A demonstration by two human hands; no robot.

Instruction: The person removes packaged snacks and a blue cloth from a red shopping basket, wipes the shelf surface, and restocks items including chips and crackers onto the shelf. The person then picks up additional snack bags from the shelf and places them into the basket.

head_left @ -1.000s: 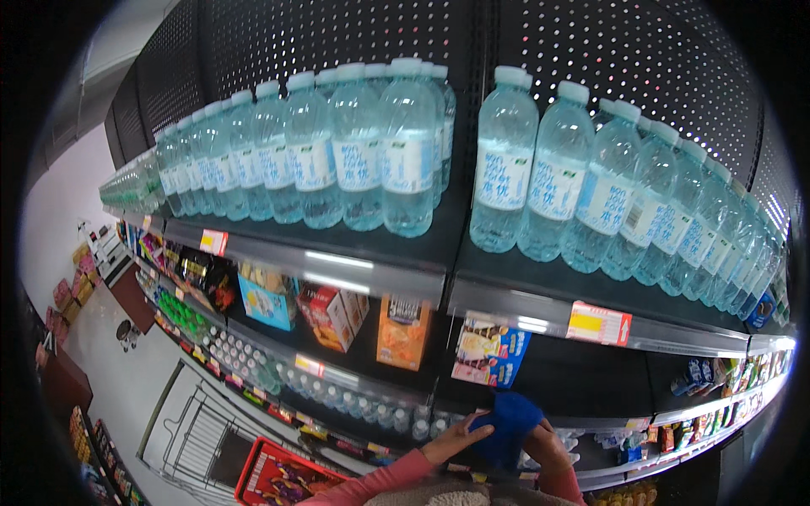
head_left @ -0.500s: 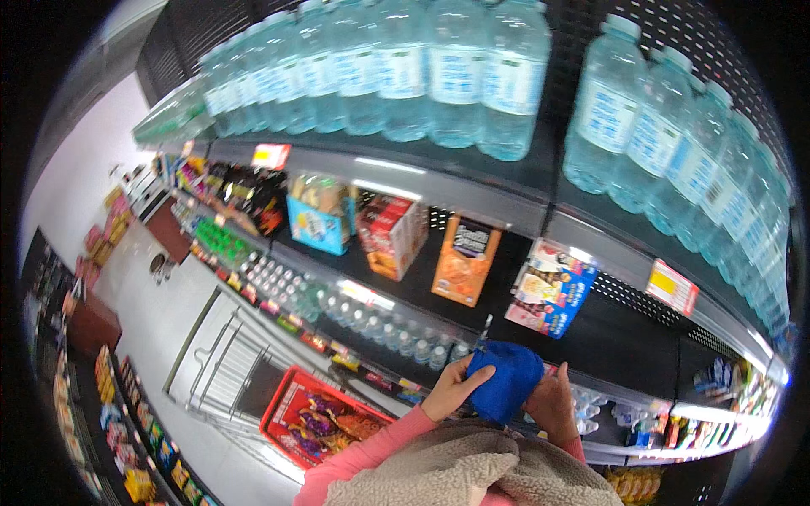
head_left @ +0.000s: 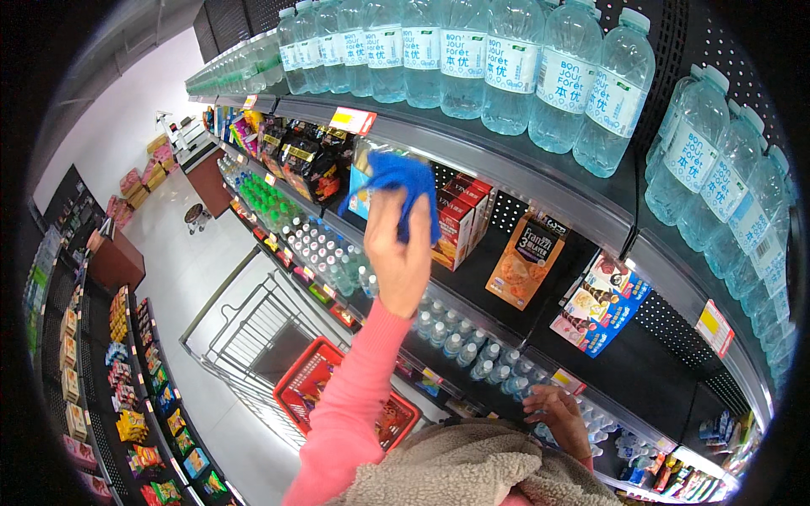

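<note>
A crumpled blue cloth [head_left: 405,181] is gripped in my left hand [head_left: 396,266], raised in front of the middle shelf. It hides part of a light-blue carton [head_left: 359,181] and sits just left of a red box [head_left: 460,221]. My right hand [head_left: 558,415] hangs lower, beside the small water bottles of the shelf below. Its fingers are loosely bent and apart, with nothing visible in them. To the right of the red box stand an orange-brown box [head_left: 527,260] and a blue and white box [head_left: 603,304], both on the black middle shelf [head_left: 506,325].
Tall water bottles [head_left: 506,63] line the upper shelf, whose grey edge [head_left: 472,160] juts out above my left hand. Small bottles [head_left: 472,350] fill the lower shelf. On the floor at left, a wire shopping cart [head_left: 253,325] stands by a red basket [head_left: 312,379].
My left hand has lifted the blue cloth up and leftward to the middle shelf. The right hand has parted from the cloth and stays low. The view has shifted left.
</note>
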